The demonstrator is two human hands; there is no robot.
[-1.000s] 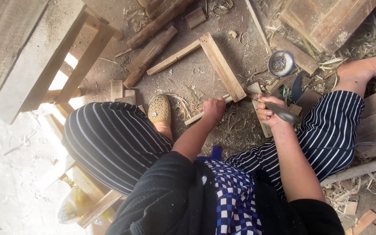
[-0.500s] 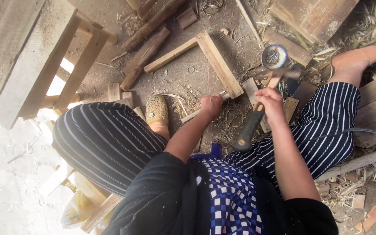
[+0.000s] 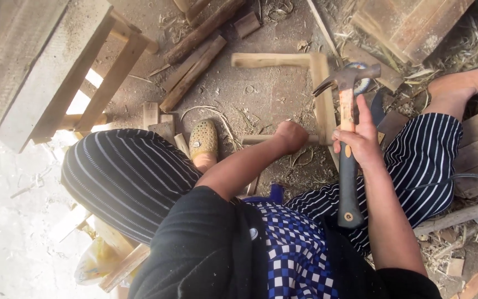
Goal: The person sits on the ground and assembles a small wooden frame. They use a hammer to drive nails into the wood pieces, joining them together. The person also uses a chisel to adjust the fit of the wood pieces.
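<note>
**Claw hammer raised over a wooden frame**

While the wooden frame (image 3: 321, 99) lies on the dirt floor, its near rail is gripped by the closed left hand (image 3: 291, 135). Just right of the frame, a claw hammer (image 3: 347, 138) is clasped mid-handle by the right hand (image 3: 360, 141); a lower grip would likely give truer blows.

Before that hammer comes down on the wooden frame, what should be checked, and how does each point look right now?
1. Right hand grips the hammer: ok, though high on the handle, near the head.
2. Left hand steadies the wooden frame: ok.
3. Left hand's fingers out of the strike path: cannot tell; they sit close to the joint.
4. Nail in place: cannot tell, hidden.
5. Shoe away from the frame: ok.
</note>
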